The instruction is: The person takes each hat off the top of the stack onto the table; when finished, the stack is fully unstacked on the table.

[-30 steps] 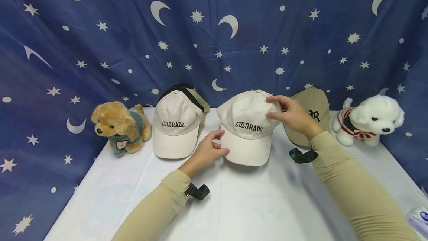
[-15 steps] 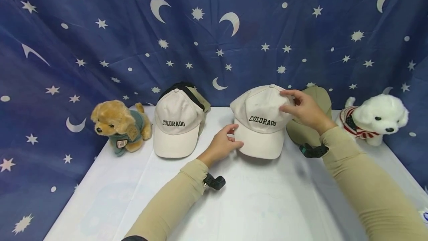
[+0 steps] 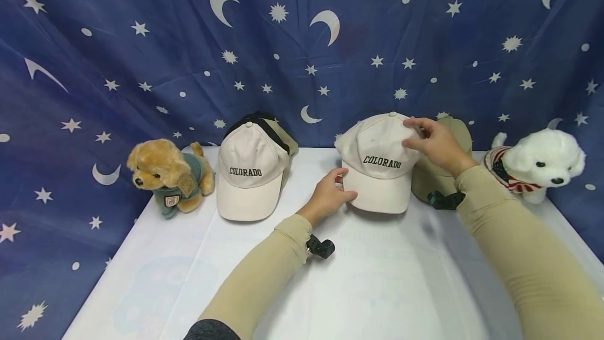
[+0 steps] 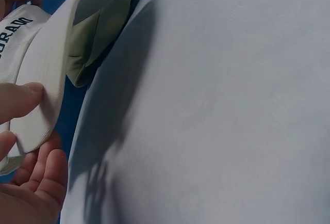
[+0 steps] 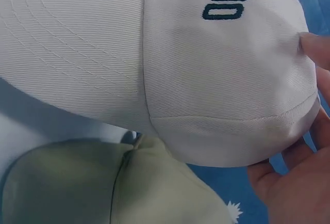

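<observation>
Closest in, two tan sleeves (image 3: 264, 272) slant inward from seven and four o'clock, taking as the dial's centre the white cap (image 3: 377, 172) lettered COLORADO. At eight o'clock the left hand (image 3: 326, 195) pinches its brim, thumb above and fingers beneath; at two, the right hand (image 3: 436, 143) grips the crown between thumb and fingers. The brim points to six o'clock, clear of the cloth. Just behind at three o'clock is an olive cap (image 3: 424, 181), partly covered by the right hand, its black wrist device (image 3: 445, 201) and the crown. Out at nine o'clock stands a matching cap (image 3: 247, 172), with a black cap (image 3: 272, 133) and a khaki cap (image 3: 290, 140) tucked behind. Farther along nine sits a brown toy dog (image 3: 160, 164) dressed in blue-green; at three, a white toy dog (image 3: 540, 161) in red-and-white stripes. White, faintly printed cloth (image 3: 387, 277) covers the table. At twelve hangs a navy curtain (image 3: 179, 41) patterned with moons and stars.
</observation>
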Available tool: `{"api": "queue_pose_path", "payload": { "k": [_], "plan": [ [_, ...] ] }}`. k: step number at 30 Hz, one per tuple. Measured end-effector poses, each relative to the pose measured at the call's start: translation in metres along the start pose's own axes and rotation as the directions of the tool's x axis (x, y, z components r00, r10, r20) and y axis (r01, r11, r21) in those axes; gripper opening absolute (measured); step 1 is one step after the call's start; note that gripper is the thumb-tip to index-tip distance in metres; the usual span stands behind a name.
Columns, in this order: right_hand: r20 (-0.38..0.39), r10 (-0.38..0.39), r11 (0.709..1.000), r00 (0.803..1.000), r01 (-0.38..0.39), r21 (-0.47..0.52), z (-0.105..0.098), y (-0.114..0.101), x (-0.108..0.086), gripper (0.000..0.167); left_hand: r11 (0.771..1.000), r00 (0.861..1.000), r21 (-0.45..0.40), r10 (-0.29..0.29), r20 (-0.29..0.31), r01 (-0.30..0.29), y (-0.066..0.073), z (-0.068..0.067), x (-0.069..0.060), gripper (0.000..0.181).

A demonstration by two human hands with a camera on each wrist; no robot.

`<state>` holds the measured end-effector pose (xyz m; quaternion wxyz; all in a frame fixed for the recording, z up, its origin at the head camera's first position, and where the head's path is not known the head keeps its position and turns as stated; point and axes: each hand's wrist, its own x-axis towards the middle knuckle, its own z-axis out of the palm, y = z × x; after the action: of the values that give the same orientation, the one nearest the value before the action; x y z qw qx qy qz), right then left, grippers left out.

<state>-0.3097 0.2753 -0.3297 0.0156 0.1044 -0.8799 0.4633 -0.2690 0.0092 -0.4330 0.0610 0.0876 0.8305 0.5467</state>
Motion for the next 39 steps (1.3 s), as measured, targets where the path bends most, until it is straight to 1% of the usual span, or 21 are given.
{"api": "queue_pose_path", "payload": {
  "k": [3, 7, 12, 15, 19, 26, 33, 39],
  "plan": [
    [-0.002, 0.021, 1.000, 1.000, -0.021, -0.013, -0.003, 0.003, 0.005, 0.055, 1.000, 1.000, 0.004, -0.005, 0.003, 0.005, 0.002, 0.004, 0.005, 0.064],
    [0.011, 0.043, 0.999, 0.999, -0.043, -0.001, -0.004, 0.009, 0.011, 0.057, 0.999, 1.000, 0.022, -0.026, 0.000, 0.026, 0.003, 0.010, 0.009, 0.064],
    [0.034, 0.067, 0.998, 0.997, -0.067, 0.017, -0.004, 0.016, 0.018, 0.059, 0.998, 0.999, 0.032, -0.050, -0.011, 0.051, 0.001, 0.015, 0.014, 0.062],
    [0.042, 0.074, 0.997, 0.996, -0.075, 0.008, -0.004, 0.020, 0.020, 0.059, 0.997, 0.998, 0.035, -0.066, -0.005, 0.067, 0.000, 0.018, 0.017, 0.062],
    [0.047, 0.075, 0.997, 0.996, -0.074, -0.011, -0.004, 0.023, 0.022, 0.059, 0.995, 0.997, 0.066, -0.079, -0.007, 0.079, -0.001, 0.020, 0.019, 0.063],
    [0.063, 0.072, 0.997, 0.995, -0.070, -0.038, -0.004, 0.022, 0.028, 0.059, 0.990, 0.996, 0.112, -0.089, -0.017, 0.091, 0.002, 0.021, 0.022, 0.065],
    [0.056, 0.062, 0.997, 0.997, -0.059, -0.054, -0.003, 0.016, 0.035, 0.056, 0.989, 0.995, 0.105, -0.101, -0.008, 0.102, 0.006, 0.021, 0.024, 0.066],
    [0.054, 0.063, 0.998, 0.997, -0.061, -0.033, 0.000, 0.014, 0.041, 0.056, 0.990, 0.994, 0.090, -0.106, -0.010, 0.107, 0.006, 0.022, 0.026, 0.066]
  ]
}}
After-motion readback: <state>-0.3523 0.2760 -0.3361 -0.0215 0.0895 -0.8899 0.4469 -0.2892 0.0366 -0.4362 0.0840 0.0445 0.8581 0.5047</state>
